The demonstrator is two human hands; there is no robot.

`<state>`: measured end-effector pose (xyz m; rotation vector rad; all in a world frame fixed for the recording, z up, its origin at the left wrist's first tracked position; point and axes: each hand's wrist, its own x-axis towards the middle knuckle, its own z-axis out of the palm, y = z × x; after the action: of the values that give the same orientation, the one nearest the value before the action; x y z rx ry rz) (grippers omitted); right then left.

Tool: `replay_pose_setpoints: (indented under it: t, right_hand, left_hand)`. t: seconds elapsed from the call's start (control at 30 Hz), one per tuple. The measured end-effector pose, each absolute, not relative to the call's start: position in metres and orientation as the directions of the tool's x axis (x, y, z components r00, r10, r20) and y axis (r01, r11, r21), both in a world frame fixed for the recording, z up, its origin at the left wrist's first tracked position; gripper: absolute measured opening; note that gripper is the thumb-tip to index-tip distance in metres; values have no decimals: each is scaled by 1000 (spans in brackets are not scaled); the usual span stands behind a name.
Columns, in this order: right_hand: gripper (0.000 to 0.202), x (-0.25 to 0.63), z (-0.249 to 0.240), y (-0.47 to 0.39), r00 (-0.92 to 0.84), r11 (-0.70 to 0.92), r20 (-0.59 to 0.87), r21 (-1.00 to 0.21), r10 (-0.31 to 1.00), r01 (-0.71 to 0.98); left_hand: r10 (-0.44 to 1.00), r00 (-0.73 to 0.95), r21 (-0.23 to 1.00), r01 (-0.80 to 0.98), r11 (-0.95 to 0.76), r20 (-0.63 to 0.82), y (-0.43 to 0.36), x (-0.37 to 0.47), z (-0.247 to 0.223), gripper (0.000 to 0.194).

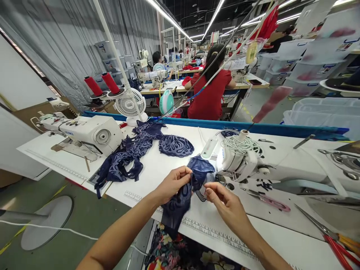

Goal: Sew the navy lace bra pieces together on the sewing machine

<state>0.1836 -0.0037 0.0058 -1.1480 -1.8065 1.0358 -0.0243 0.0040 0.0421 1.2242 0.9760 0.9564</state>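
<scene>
My left hand (174, 183) pinches a navy lace garment piece (180, 204), which hangs over the table's front edge toward my lap. A sheer part of the same navy fabric lies by the needle area of the sewing machine (239, 157). To the right, my right hand (222, 197) has thumb and fingertips closed at the fabric's edge; what exactly lies between them is too small to make out. Behind my hands rests a navy patterned cup piece (176, 145). A heap of navy lace pieces (126, 153) trails off to the left.
Pink-handled thread snips (270, 200) and red-handled scissors (332, 236) lie at right. A second sewing machine (84, 133) stands left. A white fan (131, 105) and red thread cones (94, 86) are behind it. Ahead, a person in red (209, 93) sits with their back to me.
</scene>
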Motion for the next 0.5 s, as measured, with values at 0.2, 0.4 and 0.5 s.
replay_pose_setpoints:
  t: [0.2,0.4,0.5]
  right_hand:
    - [26,163,16,-11,-234,483,425,-713,874,508]
    - [14,155,22,-9,-291,551,471,-660,833,511]
    - [21,160,30,-8,-353,424,275,-772,895,474]
  left_hand:
    - [948,283,947,-240,215,-143,-16,-23,39,40]
    - [959,266,992,107,72,-98,-22,-30,47,36]
    - [953,288,980,195,40,-96,-23,-35,56,32]
